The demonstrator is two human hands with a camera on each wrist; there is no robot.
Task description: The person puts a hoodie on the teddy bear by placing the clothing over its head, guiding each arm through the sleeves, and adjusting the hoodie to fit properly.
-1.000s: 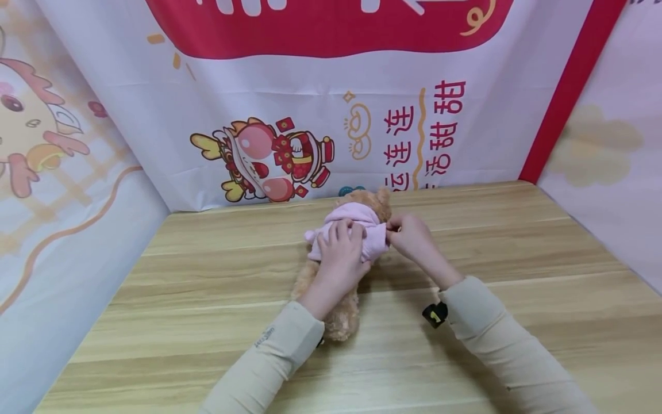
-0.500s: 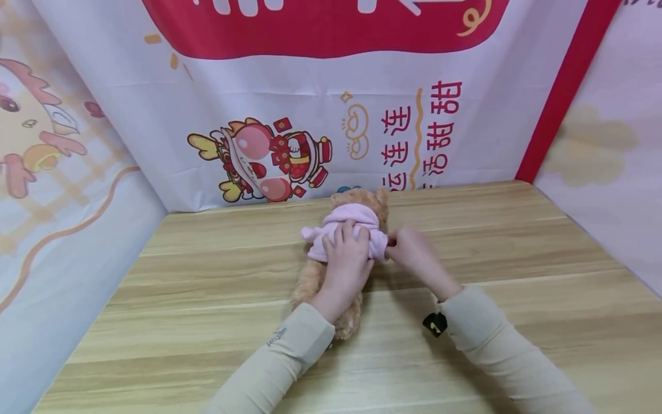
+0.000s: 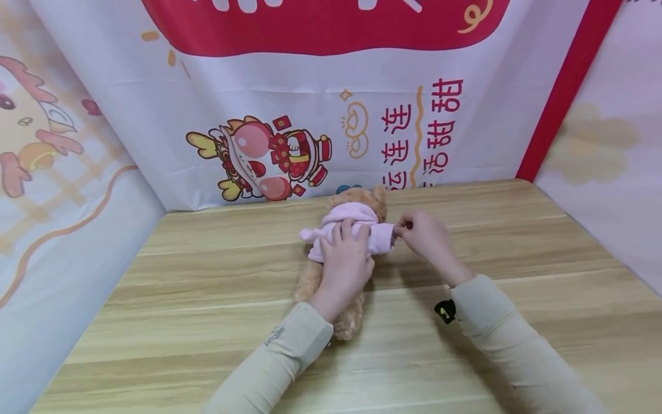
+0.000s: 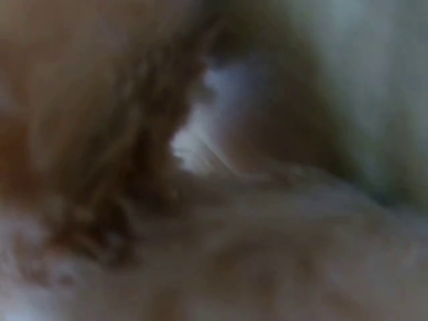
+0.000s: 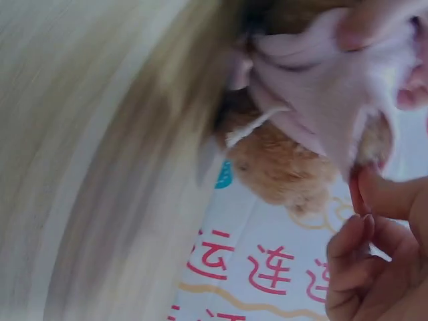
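A light-brown plush toy (image 3: 347, 322) lies on the table, its head toward the back banner. It wears a pink hooded top (image 3: 353, 213), with a white cord (image 5: 257, 126) showing in the right wrist view. My left hand (image 3: 345, 265) holds the toy's body through the top, fingers spread over the back. To the right, my right hand (image 3: 426, 234) pinches the edge of the top's right-hand sleeve (image 5: 354, 157) between thumb and fingertips, drawing it outward. Brown fur shows inside that sleeve opening. The left wrist view is dark and blurred.
The wood-grain table (image 3: 207, 299) reaches back to a white and red printed banner (image 3: 289, 75). Printed cloth walls (image 3: 103, 172) stand along the left and right sides. A small black device (image 3: 445, 311) sits at the right cuff.
My right hand went down slightly along the sleeve edge, then up and to the right, stretching the sleeve outward. My left hand shifted a little to the right on the toy.
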